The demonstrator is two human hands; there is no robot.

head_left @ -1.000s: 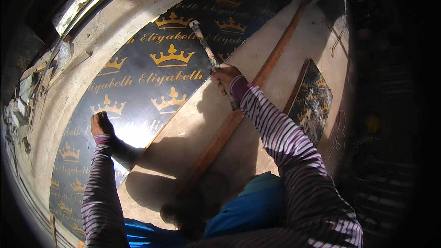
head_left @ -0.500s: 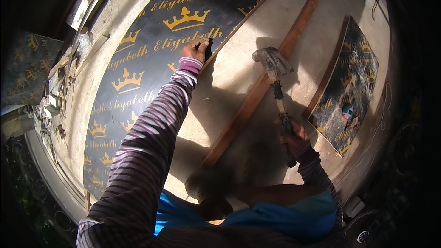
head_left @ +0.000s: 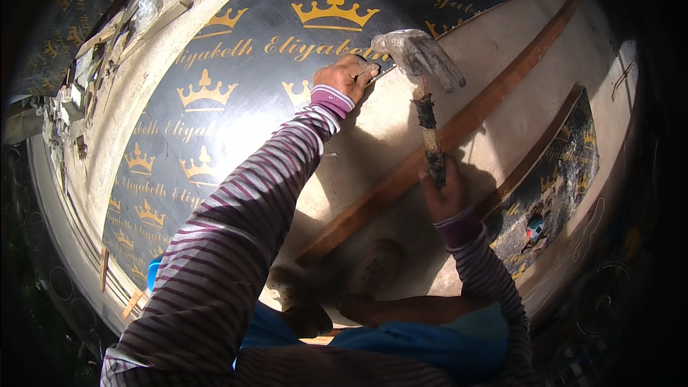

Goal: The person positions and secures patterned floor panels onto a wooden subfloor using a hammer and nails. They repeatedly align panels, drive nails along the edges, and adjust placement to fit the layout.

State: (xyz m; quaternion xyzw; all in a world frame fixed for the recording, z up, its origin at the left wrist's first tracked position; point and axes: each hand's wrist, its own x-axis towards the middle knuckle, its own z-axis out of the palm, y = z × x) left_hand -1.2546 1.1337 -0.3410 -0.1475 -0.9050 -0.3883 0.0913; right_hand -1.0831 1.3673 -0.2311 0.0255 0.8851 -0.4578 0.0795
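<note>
A large black panel (head_left: 165,129) with gold crown prints lies on the floor to the left and far side. Over its right edge my left hand (head_left: 347,77) is closed, thumb and fingers pinched together; whatever is between them is too small to make out. My right hand (head_left: 448,190) grips a claw hammer (head_left: 427,122) by its worn handle, which has dark wrapping below the head. The grey hammer head is raised just right of my left hand, apart from the fingers.
A long reddish-brown wood strip (head_left: 365,208) lies diagonally across the pale floor. To the right, a smaller dirty black panel (head_left: 562,193) carries a small red, white and teal object (head_left: 535,228). Wood scraps and debris (head_left: 79,104) line the far left. My feet are at the bottom.
The view has shifted, so the panel and strips sit differently. The hammer head has come closer to my left hand, which stays pinched at the panel's edge.
</note>
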